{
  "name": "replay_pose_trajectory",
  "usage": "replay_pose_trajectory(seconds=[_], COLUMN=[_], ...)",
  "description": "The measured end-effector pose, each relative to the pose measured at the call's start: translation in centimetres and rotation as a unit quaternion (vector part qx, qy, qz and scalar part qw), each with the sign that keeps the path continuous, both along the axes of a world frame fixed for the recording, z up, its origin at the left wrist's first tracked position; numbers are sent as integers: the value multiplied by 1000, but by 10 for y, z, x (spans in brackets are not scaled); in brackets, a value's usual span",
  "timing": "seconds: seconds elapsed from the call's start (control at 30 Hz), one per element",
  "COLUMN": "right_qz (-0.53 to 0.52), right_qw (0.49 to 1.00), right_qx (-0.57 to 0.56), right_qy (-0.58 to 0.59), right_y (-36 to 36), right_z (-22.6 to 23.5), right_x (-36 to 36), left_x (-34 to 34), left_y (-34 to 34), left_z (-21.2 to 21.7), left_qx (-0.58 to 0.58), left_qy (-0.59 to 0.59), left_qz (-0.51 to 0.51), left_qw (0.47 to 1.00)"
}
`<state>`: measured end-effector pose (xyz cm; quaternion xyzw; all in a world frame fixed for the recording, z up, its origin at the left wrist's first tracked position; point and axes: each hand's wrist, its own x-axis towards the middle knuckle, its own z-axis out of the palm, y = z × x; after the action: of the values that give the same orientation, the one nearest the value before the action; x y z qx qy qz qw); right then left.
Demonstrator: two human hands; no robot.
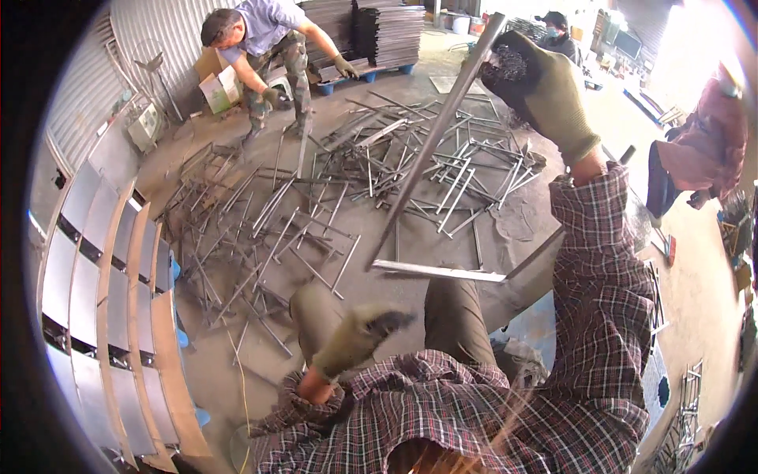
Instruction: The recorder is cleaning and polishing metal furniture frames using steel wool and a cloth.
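right hand (549,91) clamped on 1 leg of the metal frame (438,271), raised before the knees (454,316); left hand (359,336) blurred, finger state unclear. supporting it with both should curb twisting.

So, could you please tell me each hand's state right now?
Yellowish-gloved left hand: blurred; open or closed cannot be told.
Yellowish-gloved right hand: closed, holding a grey, U-shaped metal frame.

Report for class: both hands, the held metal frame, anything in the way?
Right olive-gloved hand: gripping U-shaped grey metal frame. Left olive-gloved hand: blurred, seemingly empty. Possible obstacle: scattered heap of thin silver metal frames ahead.
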<state>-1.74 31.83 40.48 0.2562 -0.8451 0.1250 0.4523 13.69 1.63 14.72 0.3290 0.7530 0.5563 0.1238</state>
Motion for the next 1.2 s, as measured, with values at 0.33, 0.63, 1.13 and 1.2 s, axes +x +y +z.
replay_pose_trajectory(seconds=[0.33, 0.63, 1.13, 1.2], right_qz=[-21, -62, -67, -97], right_qw=[989, 985, 995, 993], right_qx=[138, 163, 75, -5], right_qy=[-57, 16, 11, -60], right_y=[-72, -39, 62, 40], right_z=[-45, -118, -147, -141], right_x=[42, 39, -16, -3], left_x=[-75, -52, -65, -80], left_y=[69, 52, 32, 42], left_z=[52, -2, -20, -26], left_qx=[359, 384, 383, 407], left_qy=[56, -92, -177, -136], left_qz=[303, 296, 243, 255], left_qw=[881, 870, 874, 867])
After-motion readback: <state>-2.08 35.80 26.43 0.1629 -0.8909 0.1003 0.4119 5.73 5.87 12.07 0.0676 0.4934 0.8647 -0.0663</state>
